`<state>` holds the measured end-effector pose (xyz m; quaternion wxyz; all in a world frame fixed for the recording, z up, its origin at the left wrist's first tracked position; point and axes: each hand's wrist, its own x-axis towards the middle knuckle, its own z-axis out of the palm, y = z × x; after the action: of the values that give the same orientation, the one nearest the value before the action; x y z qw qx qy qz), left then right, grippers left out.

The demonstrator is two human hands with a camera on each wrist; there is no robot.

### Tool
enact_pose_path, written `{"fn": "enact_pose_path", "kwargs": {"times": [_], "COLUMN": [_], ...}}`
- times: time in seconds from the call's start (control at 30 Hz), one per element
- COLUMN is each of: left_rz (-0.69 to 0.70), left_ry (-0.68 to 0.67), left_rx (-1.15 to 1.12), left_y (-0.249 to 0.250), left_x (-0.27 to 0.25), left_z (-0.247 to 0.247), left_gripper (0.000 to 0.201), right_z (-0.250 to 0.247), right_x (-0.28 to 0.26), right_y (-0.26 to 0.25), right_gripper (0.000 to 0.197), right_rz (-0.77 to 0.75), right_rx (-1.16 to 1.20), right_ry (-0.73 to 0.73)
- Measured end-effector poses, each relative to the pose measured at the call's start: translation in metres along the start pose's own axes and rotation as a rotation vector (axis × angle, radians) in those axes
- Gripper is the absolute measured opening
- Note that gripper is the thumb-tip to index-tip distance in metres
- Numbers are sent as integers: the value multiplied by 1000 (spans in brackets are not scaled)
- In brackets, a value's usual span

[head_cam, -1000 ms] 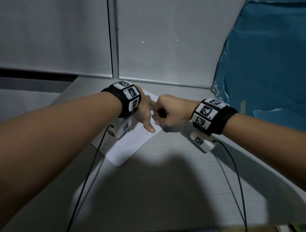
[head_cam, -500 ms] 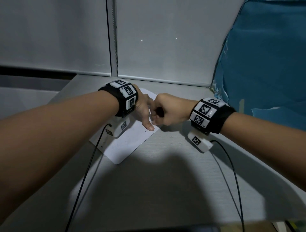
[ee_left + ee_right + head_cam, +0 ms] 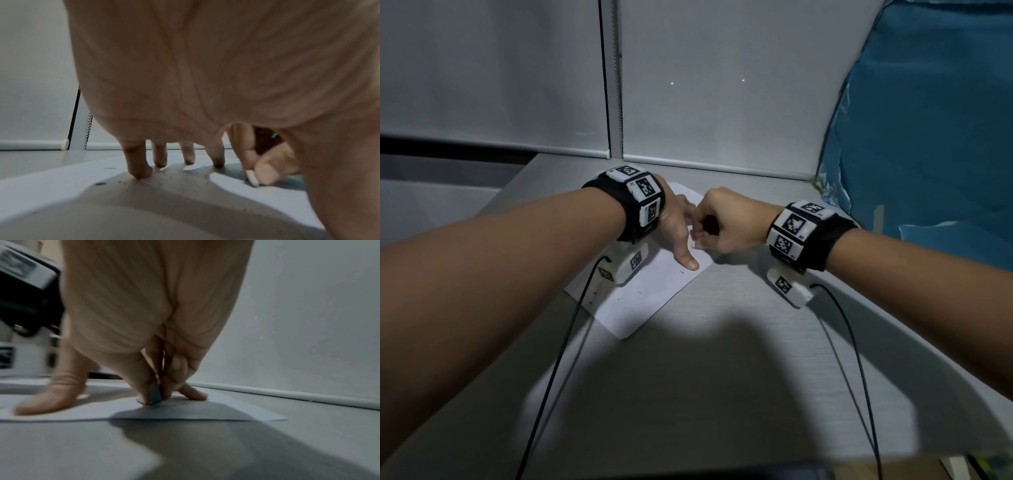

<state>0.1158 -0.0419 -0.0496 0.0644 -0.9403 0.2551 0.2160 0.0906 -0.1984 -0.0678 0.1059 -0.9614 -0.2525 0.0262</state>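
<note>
A white sheet of paper (image 3: 640, 301) with a few small dark marks lies on the grey desk (image 3: 722, 377). My left hand (image 3: 681, 240) presses it flat, its spread fingertips (image 3: 139, 173) and thumb down on the sheet. Just to the right, my right hand (image 3: 702, 236) is curled into a fist over the paper's right corner. It pinches a small eraser (image 3: 252, 178) between thumb and forefinger, and the eraser's tip (image 3: 155, 393) touches the paper (image 3: 185, 412). Dark crumbs lie scattered on the sheet (image 3: 41, 186) under my left palm.
Grey roller blinds (image 3: 722, 85) with a bead chain (image 3: 616, 85) close off the back of the desk. A blue plastic sheet (image 3: 928, 137) stands at the right. Black cables (image 3: 558, 359) run from both wrist cameras toward me. A dark object (image 3: 722, 474) lies at the desk's near edge.
My right fist has shifted slightly left on the paper, closer to my left hand. The left hand stays pressed on the sheet.
</note>
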Motion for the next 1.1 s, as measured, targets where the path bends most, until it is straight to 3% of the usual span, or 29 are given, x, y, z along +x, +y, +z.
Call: {"fn": "enact_pose_path", "kwargs": {"times": [0.17, 0.33, 0.53, 0.8, 1.1], "left_rz": [-5, -50, 48, -1, 12], "left_ry": [-29, 51, 85, 42, 52], "left_rx": [70, 155, 29, -1, -7], "left_y": [-1, -5, -10, -20, -23], "left_x": [0, -3, 0, 6, 4], "left_z": [-3, -7, -4, 2, 3], "left_gripper": [114, 121, 110, 122, 108], "right_z": [-8, -24, -13, -5, -6], "right_x": [10, 3, -4, 9, 23], "right_y": [18, 31, 28, 22, 12], "right_gripper": [7, 11, 16, 7, 12], "right_rz": [109, 205, 129, 81, 67], "right_rx": [-104, -10, -18, 32, -44], "right_ry": [62, 232, 96, 15, -10]}}
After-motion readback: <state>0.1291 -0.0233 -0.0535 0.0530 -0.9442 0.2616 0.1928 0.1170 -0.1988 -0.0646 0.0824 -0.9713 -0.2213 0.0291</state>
